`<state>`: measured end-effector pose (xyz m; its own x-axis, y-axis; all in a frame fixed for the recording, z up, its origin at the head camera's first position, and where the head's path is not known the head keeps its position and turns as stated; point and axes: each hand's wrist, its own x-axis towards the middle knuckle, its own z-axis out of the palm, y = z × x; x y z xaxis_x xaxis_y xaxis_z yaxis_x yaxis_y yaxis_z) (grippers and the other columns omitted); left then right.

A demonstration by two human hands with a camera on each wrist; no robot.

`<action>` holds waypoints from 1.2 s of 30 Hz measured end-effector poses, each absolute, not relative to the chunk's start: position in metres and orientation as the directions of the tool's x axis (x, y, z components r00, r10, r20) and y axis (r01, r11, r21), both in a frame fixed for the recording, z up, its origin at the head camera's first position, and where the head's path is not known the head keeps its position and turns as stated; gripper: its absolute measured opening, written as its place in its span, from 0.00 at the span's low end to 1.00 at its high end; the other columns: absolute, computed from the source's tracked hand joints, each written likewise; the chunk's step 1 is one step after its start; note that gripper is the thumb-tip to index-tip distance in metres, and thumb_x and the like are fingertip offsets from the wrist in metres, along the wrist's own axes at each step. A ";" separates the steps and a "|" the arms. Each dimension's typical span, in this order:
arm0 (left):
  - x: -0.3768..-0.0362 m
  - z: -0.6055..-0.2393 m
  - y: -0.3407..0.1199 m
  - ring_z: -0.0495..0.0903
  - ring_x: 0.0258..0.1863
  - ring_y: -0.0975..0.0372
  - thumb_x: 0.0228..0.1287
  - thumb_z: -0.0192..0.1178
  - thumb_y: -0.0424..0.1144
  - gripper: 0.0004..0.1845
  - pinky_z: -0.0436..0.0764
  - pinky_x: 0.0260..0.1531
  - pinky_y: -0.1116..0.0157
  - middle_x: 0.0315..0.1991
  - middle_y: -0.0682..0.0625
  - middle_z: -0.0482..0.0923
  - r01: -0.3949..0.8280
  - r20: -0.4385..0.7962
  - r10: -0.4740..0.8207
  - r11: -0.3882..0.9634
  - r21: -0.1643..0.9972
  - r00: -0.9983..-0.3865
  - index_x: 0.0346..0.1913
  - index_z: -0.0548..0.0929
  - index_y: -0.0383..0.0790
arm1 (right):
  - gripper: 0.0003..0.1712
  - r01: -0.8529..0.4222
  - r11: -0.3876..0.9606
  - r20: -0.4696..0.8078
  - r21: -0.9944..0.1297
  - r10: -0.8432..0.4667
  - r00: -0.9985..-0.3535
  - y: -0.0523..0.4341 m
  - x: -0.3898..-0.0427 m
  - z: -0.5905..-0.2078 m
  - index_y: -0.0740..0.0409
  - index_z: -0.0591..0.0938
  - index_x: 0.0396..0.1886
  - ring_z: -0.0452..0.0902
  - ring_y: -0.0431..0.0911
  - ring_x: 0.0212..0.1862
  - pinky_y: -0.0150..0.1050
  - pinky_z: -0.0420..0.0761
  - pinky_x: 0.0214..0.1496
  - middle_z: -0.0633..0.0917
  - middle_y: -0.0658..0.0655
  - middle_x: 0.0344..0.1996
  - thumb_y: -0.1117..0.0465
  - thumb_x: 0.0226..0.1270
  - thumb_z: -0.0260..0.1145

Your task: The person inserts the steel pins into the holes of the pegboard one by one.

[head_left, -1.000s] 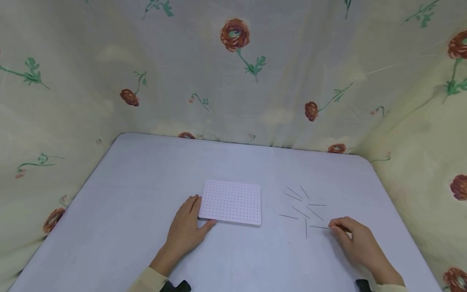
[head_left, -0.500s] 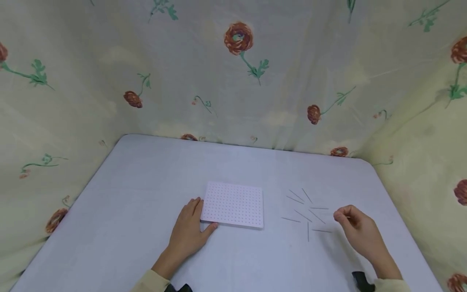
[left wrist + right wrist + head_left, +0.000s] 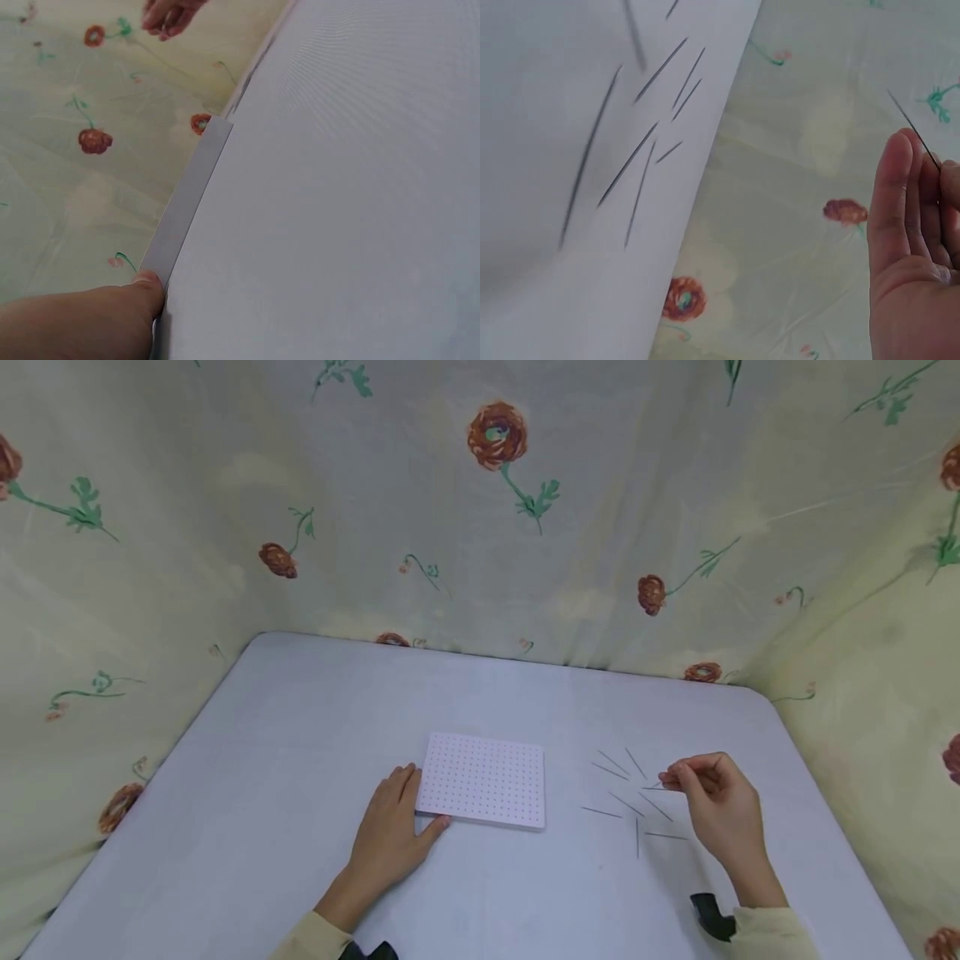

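Note:
A white perforated board (image 3: 480,781), covered in rows of small holes, lies flat on the table. My left hand (image 3: 390,831) rests at its near-left corner, with extended fingers along the left edge and the thumb against the front edge. The left wrist view shows the thumb (image 3: 146,289) touching the board's side (image 3: 187,199). Raised over the table on the right, my right hand (image 3: 723,814) pinches a thin dark needle-like rod (image 3: 909,122) between thumb and fingertips; one end sticks out past them. Several similar rods (image 3: 626,804) lie scattered just left of that hand.
The white table (image 3: 337,693) has rounded far corners. A flower-printed curtain (image 3: 420,502) hangs behind it and along both sides. Dark wrist straps (image 3: 712,918) sit at the cuffs of the light sleeves (image 3: 772,933).
My right hand has lifted from the table with a rod, then moved forward and slightly left over the other rods, its fingertips turning toward the left. My left hand has stayed at the board.

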<state>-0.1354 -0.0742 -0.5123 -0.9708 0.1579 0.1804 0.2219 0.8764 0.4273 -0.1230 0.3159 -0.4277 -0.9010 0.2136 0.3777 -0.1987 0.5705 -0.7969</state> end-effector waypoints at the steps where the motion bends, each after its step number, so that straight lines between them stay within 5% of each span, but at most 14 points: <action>1: -0.135 -0.512 -0.074 0.55 0.73 0.48 0.56 0.61 0.60 0.45 0.55 0.73 0.50 0.70 0.39 0.60 0.218 0.176 0.156 0.877 0.429 -0.972 0.69 0.62 0.34 | 0.06 -0.208 0.566 0.385 -0.798 0.214 -0.898 0.311 -0.125 -0.426 0.66 0.74 0.39 0.82 0.28 0.33 0.27 0.84 0.36 0.83 0.44 0.30 0.68 0.65 0.61; 8: -0.134 -0.510 -0.076 0.55 0.73 0.48 0.57 0.61 0.60 0.44 0.55 0.73 0.50 0.70 0.39 0.61 0.213 0.167 0.154 0.876 0.432 -0.974 0.69 0.63 0.33 | 0.06 -0.359 0.615 0.504 -0.702 0.072 -0.861 0.275 -0.142 -0.419 0.64 0.77 0.38 0.81 0.26 0.34 0.22 0.82 0.35 0.85 0.57 0.32 0.70 0.62 0.63; 13: -0.134 -0.512 -0.077 0.56 0.72 0.48 0.57 0.62 0.59 0.44 0.56 0.72 0.50 0.69 0.39 0.61 0.220 0.182 0.155 0.875 0.431 -0.971 0.68 0.63 0.33 | 0.06 -0.445 0.640 0.550 -0.626 -0.041 -0.834 0.243 -0.155 -0.414 0.62 0.77 0.36 0.81 0.26 0.35 0.20 0.81 0.36 0.85 0.54 0.31 0.70 0.61 0.64; 22: -0.134 -0.519 -0.077 0.56 0.72 0.48 0.57 0.62 0.60 0.44 0.56 0.72 0.50 0.69 0.40 0.61 0.232 0.193 0.161 0.868 0.440 -0.968 0.68 0.64 0.34 | 0.07 -0.565 0.602 0.576 -0.564 -0.202 -0.792 0.190 -0.174 -0.407 0.60 0.77 0.36 0.85 0.41 0.34 0.26 0.83 0.39 0.86 0.52 0.32 0.69 0.60 0.66; 36: -0.138 -0.514 -0.077 0.56 0.72 0.49 0.57 0.59 0.63 0.45 0.56 0.72 0.51 0.69 0.41 0.62 0.224 0.176 0.164 0.885 0.409 -0.971 0.69 0.63 0.36 | 0.05 -0.630 0.540 0.524 -0.559 -0.358 -0.772 0.135 -0.187 -0.404 0.57 0.75 0.34 0.83 0.38 0.35 0.28 0.84 0.40 0.85 0.50 0.33 0.65 0.62 0.65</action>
